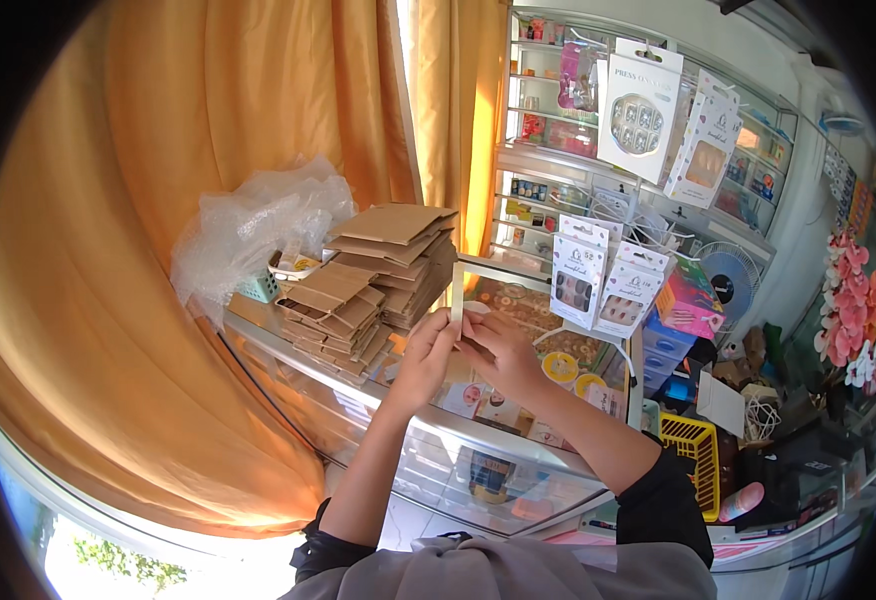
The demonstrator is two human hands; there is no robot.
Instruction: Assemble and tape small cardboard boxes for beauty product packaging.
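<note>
Above the glass display counter (438, 422), a narrow pale-yellow strip (458, 288) stands upright in my fingers. Its kind is unclear; it may be something flat seen edge-on. My left hand (426, 355) pinches its lower end. Thumb and fingertips of my right hand (503, 355) close on the same end from the other side, partly hidden behind the left fingers. To the left of my hands, flattened brown cardboard boxes lie in two stacks, a taller stack (398, 262) behind and a lower stack (333, 312) in front.
Clear bubble wrap (268, 210) and a small teal basket (258, 288) sit beyond the boxes. A wire rack with hanging press-on nail packs (598, 270) rises at right. Further right are a yellow basket (693, 455) and a blue fan (730, 275). Orange curtains (188, 330) hang at left.
</note>
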